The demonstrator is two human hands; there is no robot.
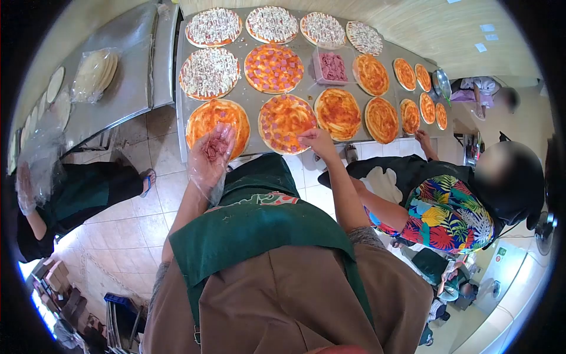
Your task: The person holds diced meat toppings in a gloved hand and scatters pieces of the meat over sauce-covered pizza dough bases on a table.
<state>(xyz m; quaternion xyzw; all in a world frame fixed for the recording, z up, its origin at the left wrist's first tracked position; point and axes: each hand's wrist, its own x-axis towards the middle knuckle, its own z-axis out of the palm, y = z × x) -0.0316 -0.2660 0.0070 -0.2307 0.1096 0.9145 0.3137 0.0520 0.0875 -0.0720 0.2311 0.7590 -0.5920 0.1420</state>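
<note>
My left hand (211, 150), in a clear plastic glove, is cupped palm-up around a pile of diced pink meat (217, 146). It is over the lower part of a sauced pizza base (207, 113) at the front left of the metal table. My right hand (318, 143) reaches to the right edge of a pizza with meat cubes (282, 121). Its fingers are pinched together low over the crust; anything between them is too small to make out. Behind these pizzas stands a clear plastic container (331, 66) of the same pink meat.
White-topped pizzas (213, 27) line the back; a meat-cube pizza (273, 68) lies mid-table. Sauced bases (337, 115) extend right towards a metal bowl (441, 84). A co-worker in a floral shirt (454, 212) is close on my right. Left, another co-worker (71, 192) stands near bagged bases (94, 74).
</note>
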